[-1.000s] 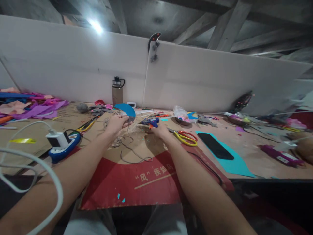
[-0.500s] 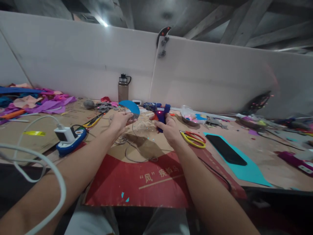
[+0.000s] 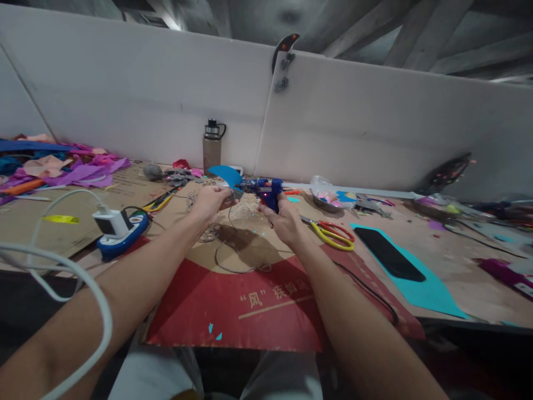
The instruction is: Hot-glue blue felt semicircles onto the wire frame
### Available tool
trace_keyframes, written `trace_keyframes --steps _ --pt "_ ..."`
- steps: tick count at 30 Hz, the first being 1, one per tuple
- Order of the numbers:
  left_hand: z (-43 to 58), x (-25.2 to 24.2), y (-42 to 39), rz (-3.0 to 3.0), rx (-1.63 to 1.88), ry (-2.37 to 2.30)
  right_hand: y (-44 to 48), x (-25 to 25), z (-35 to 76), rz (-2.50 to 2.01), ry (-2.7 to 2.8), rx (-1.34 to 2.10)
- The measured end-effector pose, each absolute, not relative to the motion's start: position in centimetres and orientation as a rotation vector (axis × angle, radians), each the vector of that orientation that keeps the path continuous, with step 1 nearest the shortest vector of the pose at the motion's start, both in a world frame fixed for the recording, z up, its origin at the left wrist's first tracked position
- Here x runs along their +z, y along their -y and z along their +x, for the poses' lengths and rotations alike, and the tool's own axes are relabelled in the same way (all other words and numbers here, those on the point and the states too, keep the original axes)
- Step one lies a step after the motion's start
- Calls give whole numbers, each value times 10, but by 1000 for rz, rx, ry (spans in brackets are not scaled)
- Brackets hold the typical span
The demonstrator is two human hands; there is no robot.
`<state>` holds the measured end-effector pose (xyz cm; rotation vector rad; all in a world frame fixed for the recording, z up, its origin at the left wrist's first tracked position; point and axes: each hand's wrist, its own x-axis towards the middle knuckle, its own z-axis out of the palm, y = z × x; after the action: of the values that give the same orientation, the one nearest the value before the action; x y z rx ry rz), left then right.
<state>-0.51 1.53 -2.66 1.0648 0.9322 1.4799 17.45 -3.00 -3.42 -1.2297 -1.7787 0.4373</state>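
Observation:
My left hand [image 3: 215,201] is closed on a curved blue crescent piece [image 3: 226,174], which stands up above the fingers. A thin wire hangs below that hand. In my right hand [image 3: 286,219] is a dark blue glue gun [image 3: 270,193], its small red light lit, gripped by the handle. The gun's nozzle points left and reaches the crescent's edge; whether they touch I cannot tell. Under both hands lies a red and tan cardboard sheet [image 3: 250,305] with loops of thin wire [image 3: 233,269] on it.
Right of my hand lie scissors [image 3: 333,236] with red and yellow handles, and a black phone [image 3: 389,254] on a turquoise sheet [image 3: 441,300]. A bottle [image 3: 212,149] stands by the white partition [image 3: 137,94]. A blue power strip [image 3: 125,240], white cable [image 3: 97,311] and coloured scraps [image 3: 83,176] are at left.
My hands have come closer together, bringing the glue gun's nozzle to the blue crescent. The crescent has tilted, and the camera view has shifted slightly.

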Motion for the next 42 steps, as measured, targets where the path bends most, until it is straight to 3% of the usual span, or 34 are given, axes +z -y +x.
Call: trace_keyframes --steps 42 --pt "-6 -23 -15 1035 1520 -897 27 -36 177 -1219 1771 431"
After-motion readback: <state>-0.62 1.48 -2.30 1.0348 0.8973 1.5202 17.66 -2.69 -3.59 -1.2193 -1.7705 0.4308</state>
